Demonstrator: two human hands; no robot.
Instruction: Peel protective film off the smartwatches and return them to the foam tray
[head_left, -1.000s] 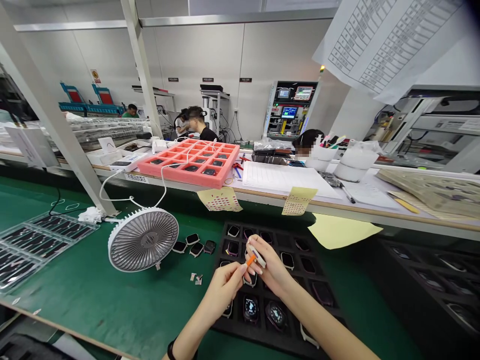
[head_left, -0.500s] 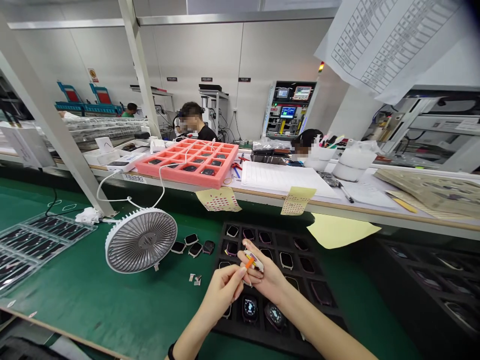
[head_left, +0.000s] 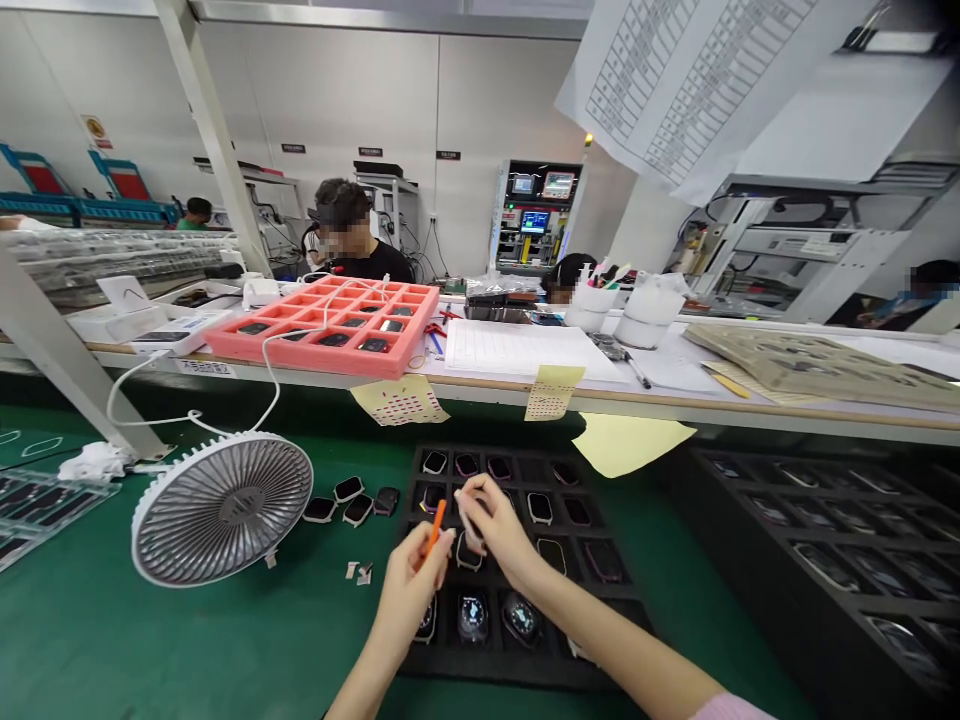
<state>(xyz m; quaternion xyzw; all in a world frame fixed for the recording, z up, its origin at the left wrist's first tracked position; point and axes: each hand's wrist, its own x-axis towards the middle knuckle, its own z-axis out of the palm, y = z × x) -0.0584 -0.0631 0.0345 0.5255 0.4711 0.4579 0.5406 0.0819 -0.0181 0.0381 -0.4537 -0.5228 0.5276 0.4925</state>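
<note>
Left hand (head_left: 409, 592): fingers closed in a pinch on a slim orange plastic stick (head_left: 433, 530); I read a firm hold.

Right hand (head_left: 499, 528): fingers curled inward, fingertips pinching a small pale piece (head_left: 459, 512); motion blur prevents me from confirming its shape or how tightly it is held.

Stick axis: tilted upward and forward. From here, its free tip lies just beside the pale piece, and I cannot tell whether they touch. The right hand is on the far side of the piece, and the left hand is nearer the tip.

Work position: both hands hover over a black foam tray (head_left: 525, 672).

Tray contents: rounded-square smartwatches (head_left: 472, 618) sit in rectangular pockets, some with lit glass faces.

Adjacent items: a white ribbed plastic desk fan (head_left: 221, 508) stands on a green rubber bench mat (head_left: 187, 640), near a row of loose black watch bodies (head_left: 358, 510).
</note>
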